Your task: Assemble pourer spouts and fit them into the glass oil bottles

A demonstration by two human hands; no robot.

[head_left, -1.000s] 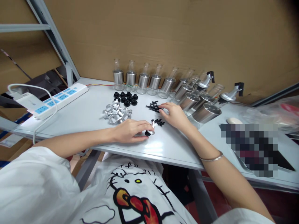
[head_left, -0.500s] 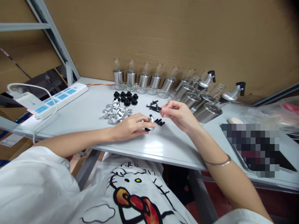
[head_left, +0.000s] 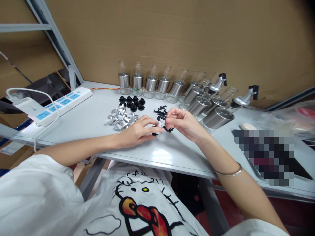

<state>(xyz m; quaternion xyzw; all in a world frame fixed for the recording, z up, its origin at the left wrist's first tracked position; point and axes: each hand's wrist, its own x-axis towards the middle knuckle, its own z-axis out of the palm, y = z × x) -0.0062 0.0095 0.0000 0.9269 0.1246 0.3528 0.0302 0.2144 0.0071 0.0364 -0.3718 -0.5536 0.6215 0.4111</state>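
My left hand [head_left: 137, 131] rests on the pale table [head_left: 83, 121] with its fingers closed on a small silver pourer spout [head_left: 158, 124] with a black base. My right hand [head_left: 183, 122] is pinched right beside that spout, holding a tiny black piece at its fingertips. Loose black clips [head_left: 161, 112] lie just behind the hands. Left of them sit a pile of silver spouts [head_left: 121, 118] and a cluster of black rubber stoppers [head_left: 132, 102].
A row of glass bottles with steel sleeves [head_left: 147, 83] stands along the cardboard wall; others lie tilted at the right [head_left: 214, 114], two with spouts fitted. A white and blue power strip [head_left: 61, 105] lies at the left. A white oval object [head_left: 247, 126] sits near a blurred patch.
My right hand lifted from the black clips with a small piece pinched and moved left to meet the spout. My left hand raised the spout slightly off the table.
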